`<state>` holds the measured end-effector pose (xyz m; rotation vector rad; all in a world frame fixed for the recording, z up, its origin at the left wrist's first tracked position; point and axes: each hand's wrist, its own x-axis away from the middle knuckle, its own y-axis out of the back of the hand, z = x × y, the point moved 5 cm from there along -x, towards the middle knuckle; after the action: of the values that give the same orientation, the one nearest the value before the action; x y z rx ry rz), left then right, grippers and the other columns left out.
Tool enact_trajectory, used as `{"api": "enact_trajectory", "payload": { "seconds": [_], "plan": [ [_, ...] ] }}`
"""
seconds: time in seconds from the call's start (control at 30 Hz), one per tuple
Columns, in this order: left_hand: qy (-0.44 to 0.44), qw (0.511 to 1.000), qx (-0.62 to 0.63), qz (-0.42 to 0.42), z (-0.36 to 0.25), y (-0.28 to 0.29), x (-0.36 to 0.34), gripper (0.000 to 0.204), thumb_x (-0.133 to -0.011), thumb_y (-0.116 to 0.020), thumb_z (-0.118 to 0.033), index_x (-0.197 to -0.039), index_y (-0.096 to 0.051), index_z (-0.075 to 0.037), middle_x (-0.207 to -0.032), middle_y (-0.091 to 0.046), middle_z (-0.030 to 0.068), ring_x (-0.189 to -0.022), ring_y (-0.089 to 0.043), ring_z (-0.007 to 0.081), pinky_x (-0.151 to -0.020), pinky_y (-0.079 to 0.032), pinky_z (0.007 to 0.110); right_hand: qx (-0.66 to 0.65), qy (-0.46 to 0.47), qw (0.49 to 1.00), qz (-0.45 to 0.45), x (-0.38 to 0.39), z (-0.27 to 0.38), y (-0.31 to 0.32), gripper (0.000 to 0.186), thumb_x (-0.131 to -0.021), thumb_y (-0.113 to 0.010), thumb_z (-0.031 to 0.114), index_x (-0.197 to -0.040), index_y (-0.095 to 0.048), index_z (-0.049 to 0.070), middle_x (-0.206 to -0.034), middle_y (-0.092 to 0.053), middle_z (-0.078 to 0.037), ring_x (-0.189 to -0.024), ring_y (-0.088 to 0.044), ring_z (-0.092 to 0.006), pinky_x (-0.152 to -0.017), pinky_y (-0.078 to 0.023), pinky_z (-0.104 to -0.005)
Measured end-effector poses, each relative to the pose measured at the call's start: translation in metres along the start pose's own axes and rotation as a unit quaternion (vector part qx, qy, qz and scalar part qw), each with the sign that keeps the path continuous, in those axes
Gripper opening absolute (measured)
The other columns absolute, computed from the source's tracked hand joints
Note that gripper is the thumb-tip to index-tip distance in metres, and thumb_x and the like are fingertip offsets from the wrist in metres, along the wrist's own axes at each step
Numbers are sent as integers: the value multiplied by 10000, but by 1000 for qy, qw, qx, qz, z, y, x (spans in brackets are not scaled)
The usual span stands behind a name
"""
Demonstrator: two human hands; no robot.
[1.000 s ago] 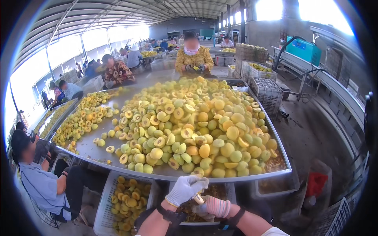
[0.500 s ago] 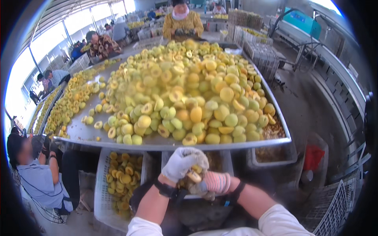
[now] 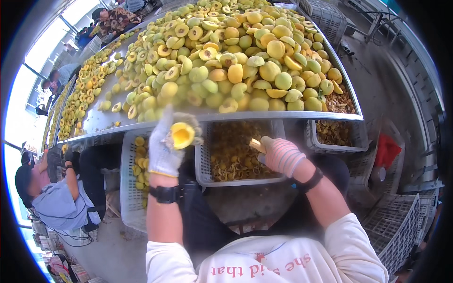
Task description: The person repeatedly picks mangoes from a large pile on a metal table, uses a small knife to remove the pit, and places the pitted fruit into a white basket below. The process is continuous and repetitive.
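A hollowed fruit half [image 3: 182, 136] is grasped in the gloved left hand [image 3: 163, 148], cut face shown, at the near edge of a table [image 3: 100, 119] heaped with fruit [image 3: 236, 59]. A short pale tool [image 3: 255, 144] is gripped in the gloved right hand [image 3: 284, 156], by the right rim of the scrap crate [image 3: 204, 164]. More fruit is held in the left crate [image 3: 128, 184].

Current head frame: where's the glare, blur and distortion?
Head view: background blown out white at upper left; fisheye bows the metal table's near edge, with black corners; left hand's fingertips smear, while the halved fruit it holds reads clearer; haze softens the pile just above that edge; the rim at left shows blue fringing.
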<state>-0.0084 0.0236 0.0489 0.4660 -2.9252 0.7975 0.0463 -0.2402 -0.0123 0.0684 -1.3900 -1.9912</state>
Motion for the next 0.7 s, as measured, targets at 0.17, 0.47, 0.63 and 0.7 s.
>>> {"api": "enact_trajectory", "payload": {
  "seconds": [0.17,0.47,0.63,0.7],
  "plan": [
    [-78,815,-533,-214,-65,58,-8,485,-926,-695,-388,-1198,-683,13,-959,-722,105,-793,-651,131,-735,-532,303,-34,12,999,6,7,15,14,299,-899,-699,307,-1052,-622,61,-801,-703,-190,-802,-695,-400,-698,-541,-475],
    [-45,650,-752,-98,24,28,-143,826,-678,-804,-408,-1353,-555,-2,-1279,-578,258,-1140,-607,402,-976,-509,438,-149,27,988,-42,-1,26,22,355,-888,-721,348,-1053,-608,54,-831,-689,-224,-831,-669,-440,-729,-527,-495],
    [-40,640,-762,-86,29,24,-140,684,-643,-810,-441,-1117,-625,16,-1145,-638,249,-1081,-621,433,-944,-513,449,-195,28,979,-52,-14,30,23,371,-883,-733,349,-1041,-604,39,-836,-682,-230,-834,-662,-441,-728,-518,-486],
    [-81,665,-737,-96,31,24,-134,649,-619,-820,-449,-1036,-641,15,-1024,-674,236,-1021,-637,452,-921,-516,455,-241,34,968,-56,-17,37,23,374,-880,-739,348,-1041,-605,38,-830,-676,-230,-822,-657,-442,-723,-513,-480]
  ]
}}
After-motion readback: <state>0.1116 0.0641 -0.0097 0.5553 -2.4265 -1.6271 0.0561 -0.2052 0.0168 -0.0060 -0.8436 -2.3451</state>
